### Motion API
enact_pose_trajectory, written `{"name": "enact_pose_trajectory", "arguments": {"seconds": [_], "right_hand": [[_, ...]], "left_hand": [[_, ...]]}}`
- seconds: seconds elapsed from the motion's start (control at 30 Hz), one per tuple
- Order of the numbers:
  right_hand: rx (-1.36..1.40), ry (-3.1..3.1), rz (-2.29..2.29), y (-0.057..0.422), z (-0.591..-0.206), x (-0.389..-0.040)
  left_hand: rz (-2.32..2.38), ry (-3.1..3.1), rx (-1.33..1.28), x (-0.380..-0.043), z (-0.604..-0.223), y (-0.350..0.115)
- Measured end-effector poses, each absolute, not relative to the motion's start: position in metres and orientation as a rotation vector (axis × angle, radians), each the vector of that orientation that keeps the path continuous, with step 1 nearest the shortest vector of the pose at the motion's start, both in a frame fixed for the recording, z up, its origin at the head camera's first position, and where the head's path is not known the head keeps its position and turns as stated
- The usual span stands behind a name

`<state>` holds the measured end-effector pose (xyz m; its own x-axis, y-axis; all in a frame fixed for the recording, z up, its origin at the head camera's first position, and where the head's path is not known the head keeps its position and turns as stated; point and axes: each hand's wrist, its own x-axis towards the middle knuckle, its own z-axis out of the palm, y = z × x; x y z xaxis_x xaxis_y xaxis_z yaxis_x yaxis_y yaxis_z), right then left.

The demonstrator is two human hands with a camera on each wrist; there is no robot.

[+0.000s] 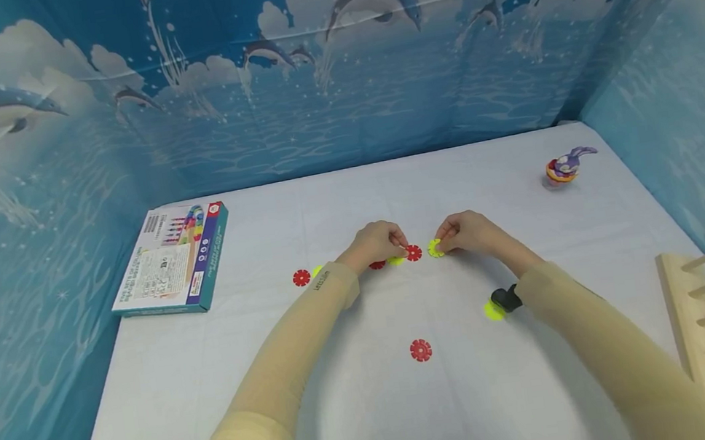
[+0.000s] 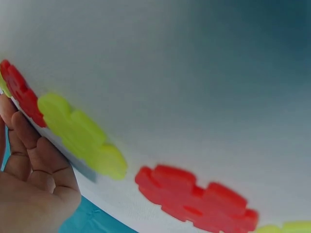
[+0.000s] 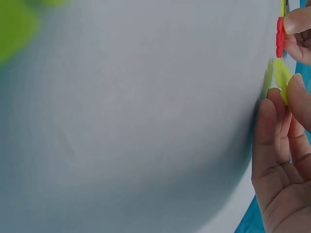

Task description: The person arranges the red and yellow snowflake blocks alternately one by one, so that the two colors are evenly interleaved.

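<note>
Yellow disc (image 1: 436, 248): notched rim, tilted just above the surface (image 1: 362, 409), its leading edge a little short of the red disc (image 1: 414, 252) to its left. My right grip (image 1: 469, 233) has it pinched by the edge, thumb against fingertips, side facing the red left free. Good hold, I judge: nothing in the way of the rims.

Left grip (image 1: 374, 243) closed on the red disc's far edge, thumb and fingertips. Best used as an anchor; a firm press should stop the row sliding.

Technique, my reckoning: level the yellow first, line up notch with notch, then ease in straight. Pushing while tilted could lift or skew the red. Whether any rims interlock, can't tell.

Left of that, the row runs on: a yellow neighbour (image 2: 81, 136), then another red one (image 2: 194, 199), more beyond my wrist.

Nearer me, a spare red disc (image 1: 421, 350); a spare yellow disc (image 1: 494, 311) by my right cuff (image 1: 534, 278). Mind that sleeve.

Outer edges: box (image 1: 160, 269) left, purple toy (image 1: 566, 164) far right, wooden rack (image 1: 695, 324) near right.
</note>
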<state>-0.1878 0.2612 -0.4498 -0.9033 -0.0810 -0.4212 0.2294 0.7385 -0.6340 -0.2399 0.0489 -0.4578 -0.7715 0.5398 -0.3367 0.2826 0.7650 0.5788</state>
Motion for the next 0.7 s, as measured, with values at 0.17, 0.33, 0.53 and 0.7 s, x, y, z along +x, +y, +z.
{"name": "enact_pose_trajectory", "arguments": {"seconds": [0.17, 0.33, 0.53, 0.7], "right_hand": [[0.132, 2.549, -0.935, 0.254, -0.45, -0.197], [0.142, 2.565, -0.901, 0.248, -0.449, -0.2], [0.165, 2.559, -0.87, 0.245, -0.45, -0.201], [0.175, 2.55, -0.861, 0.244, -0.448, -0.202]], "left_hand": [[0.706, 2.456, 0.633, -0.24, -0.456, 0.049], [0.72, 2.442, 0.627, -0.239, -0.454, 0.048], [0.741, 2.421, 0.62, -0.239, -0.454, 0.048], [0.734, 2.42, 0.632, -0.239, -0.452, 0.048]]}}
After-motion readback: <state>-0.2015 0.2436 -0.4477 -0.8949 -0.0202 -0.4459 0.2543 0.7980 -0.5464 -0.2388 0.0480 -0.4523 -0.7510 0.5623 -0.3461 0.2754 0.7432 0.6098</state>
